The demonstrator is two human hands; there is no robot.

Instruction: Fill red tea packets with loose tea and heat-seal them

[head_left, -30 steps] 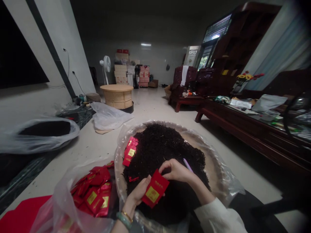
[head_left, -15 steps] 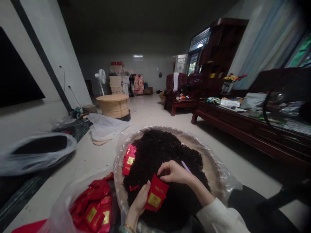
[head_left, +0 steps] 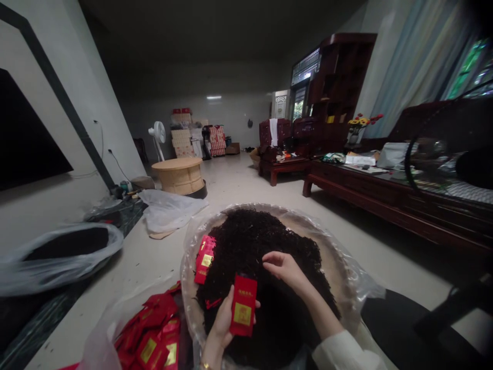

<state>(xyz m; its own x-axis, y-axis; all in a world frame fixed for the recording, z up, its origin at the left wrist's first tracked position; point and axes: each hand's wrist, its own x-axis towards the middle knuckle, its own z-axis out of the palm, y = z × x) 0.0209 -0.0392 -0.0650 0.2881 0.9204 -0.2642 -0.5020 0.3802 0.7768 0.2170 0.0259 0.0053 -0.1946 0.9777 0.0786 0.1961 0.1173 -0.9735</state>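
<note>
Of the 2 hands above the round tray [head_left: 331, 246] of dark tea leaves [head_left: 250, 241], the left grip [head_left: 222, 329] holds a red foil packet [head_left: 243, 305] with its long axis upright, while the right grip [head_left: 283, 267], narrow and empty, sits just beside the packet's upper end.

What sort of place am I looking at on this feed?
Probably a spacious home living room also used for packing: a carved dark-wood armchair stands across the room, cartons are stacked at the far end, and a round tray holds dark loose leaves, likely tea, beside red packets.
</note>
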